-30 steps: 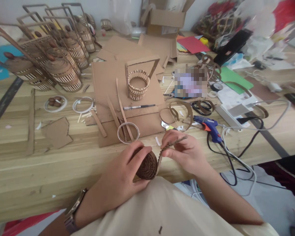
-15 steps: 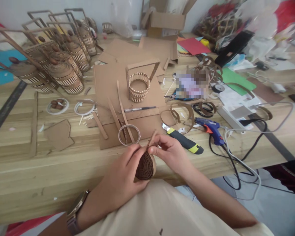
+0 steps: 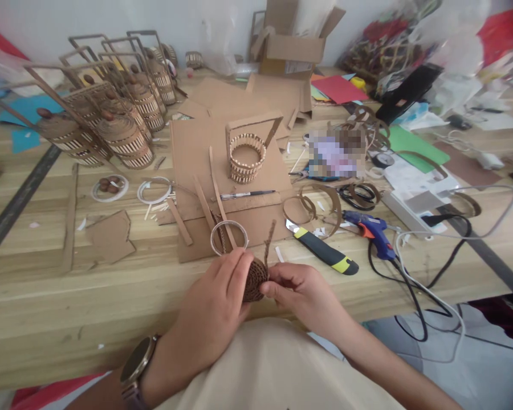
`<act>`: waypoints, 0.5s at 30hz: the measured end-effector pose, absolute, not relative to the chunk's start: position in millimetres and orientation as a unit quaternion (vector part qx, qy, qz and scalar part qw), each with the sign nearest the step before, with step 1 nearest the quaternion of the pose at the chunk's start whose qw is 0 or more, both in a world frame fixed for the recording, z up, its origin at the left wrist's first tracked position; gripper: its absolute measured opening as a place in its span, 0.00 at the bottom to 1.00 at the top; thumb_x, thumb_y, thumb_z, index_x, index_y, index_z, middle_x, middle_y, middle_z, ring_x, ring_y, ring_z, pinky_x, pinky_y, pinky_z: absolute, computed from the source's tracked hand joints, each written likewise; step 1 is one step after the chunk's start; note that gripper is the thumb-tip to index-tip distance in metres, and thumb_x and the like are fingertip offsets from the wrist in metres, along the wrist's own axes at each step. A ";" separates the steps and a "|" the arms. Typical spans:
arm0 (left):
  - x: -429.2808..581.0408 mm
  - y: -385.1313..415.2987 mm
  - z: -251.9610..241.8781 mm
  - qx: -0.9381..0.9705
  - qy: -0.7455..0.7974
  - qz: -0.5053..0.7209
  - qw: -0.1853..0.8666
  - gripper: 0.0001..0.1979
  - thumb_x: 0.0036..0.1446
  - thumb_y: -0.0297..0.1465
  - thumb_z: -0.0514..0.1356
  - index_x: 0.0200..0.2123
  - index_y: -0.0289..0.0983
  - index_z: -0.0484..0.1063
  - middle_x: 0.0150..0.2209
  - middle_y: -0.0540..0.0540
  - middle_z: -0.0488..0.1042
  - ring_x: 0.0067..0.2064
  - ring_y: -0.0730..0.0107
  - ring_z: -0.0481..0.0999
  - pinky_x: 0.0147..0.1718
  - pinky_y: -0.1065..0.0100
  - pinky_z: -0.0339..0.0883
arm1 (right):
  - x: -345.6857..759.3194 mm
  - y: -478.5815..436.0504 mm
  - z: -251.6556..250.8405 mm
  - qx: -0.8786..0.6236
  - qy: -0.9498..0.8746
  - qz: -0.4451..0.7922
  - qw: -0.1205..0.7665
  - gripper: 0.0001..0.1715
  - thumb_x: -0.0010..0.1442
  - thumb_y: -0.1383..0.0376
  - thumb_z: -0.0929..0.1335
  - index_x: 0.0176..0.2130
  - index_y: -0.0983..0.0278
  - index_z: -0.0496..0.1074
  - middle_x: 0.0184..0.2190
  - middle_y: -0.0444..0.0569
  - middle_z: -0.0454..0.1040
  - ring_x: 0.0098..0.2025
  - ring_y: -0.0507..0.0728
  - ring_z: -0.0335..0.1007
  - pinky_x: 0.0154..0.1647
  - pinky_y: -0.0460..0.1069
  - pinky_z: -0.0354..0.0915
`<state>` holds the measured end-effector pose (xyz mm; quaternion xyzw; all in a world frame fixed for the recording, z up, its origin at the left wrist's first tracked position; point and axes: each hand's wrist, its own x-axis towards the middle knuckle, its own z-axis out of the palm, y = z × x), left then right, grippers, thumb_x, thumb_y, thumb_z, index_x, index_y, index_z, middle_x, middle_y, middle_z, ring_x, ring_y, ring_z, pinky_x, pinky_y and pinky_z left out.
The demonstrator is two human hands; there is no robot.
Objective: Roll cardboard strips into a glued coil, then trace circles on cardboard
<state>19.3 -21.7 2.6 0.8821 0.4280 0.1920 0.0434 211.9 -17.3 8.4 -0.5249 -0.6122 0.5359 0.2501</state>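
Observation:
A tightly wound cardboard coil [image 3: 255, 280] is held just beyond my lap, at the table's front edge. My left hand [image 3: 222, 290] is wrapped round its left side, the fingers over the top. At the coil's right edge my right hand [image 3: 297, 287] pinches, thumb against the curled fingers. From the coil's upper right a loose end of the cardboard strip [image 3: 270, 242] sticks up, free of both hands. Just past my left fingertips lies a white ring [image 3: 212, 241], with cardboard strips [image 3: 204, 202] under and beyond it.
A small basket with a handle [image 3: 245, 175] stands on a cardboard sheet [image 3: 192, 142]. To the right lie a utility knife [image 3: 325, 249], a blue glue gun [image 3: 374, 230] with cables, and a power strip [image 3: 410, 213]. Several lidded baskets [image 3: 128, 136] stand at the back left.
My right hand has moved down from the strip's end to the coil's right edge. The strip now stands up free. The coil has turned in my left hand.

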 end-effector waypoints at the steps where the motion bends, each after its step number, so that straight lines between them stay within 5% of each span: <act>1: 19.5 -22.0 4.2 0.887 0.421 0.186 0.031 0.28 0.56 0.21 0.59 0.59 0.27 0.57 0.54 0.28 0.75 0.52 0.45 0.79 0.45 0.52 0.80 | 211.9 -16.7 8.1 -0.523 -0.620 0.531 0.245 0.20 0.61 0.56 0.64 0.20 0.61 0.60 0.17 0.39 0.60 0.22 0.50 0.55 0.25 0.46 0.53; 6: 21.0 -23.9 1.0 0.900 0.409 0.154 0.002 0.26 0.58 0.19 0.57 0.59 0.27 0.57 0.53 0.29 0.77 0.50 0.46 0.80 0.40 0.56 0.82 | 212.9 -15.4 3.5 -0.531 -0.656 0.488 0.225 0.23 0.65 0.54 0.60 0.21 0.60 0.59 0.19 0.41 0.63 0.24 0.51 0.59 0.26 0.46 0.55; 11: 16.5 -20.0 3.8 0.897 0.408 0.148 0.087 0.38 0.55 0.30 0.68 0.63 0.29 0.53 0.61 0.28 0.71 0.57 0.46 0.76 0.49 0.53 0.78 | 220.7 -13.1 -5.2 -0.551 -0.657 0.475 0.196 0.23 0.65 0.52 0.59 0.22 0.59 0.56 0.18 0.40 0.60 0.22 0.52 0.57 0.25 0.47 0.55; 15: 7.3 -22.1 44.2 0.860 0.396 0.274 0.169 0.21 0.64 0.30 0.60 0.58 0.38 0.62 0.55 0.38 0.76 0.55 0.58 0.77 0.54 0.59 0.75 | 230.8 -11.4 -15.7 -0.568 -0.669 0.462 0.124 0.24 0.65 0.52 0.59 0.21 0.59 0.56 0.17 0.41 0.61 0.22 0.53 0.58 0.25 0.48 0.53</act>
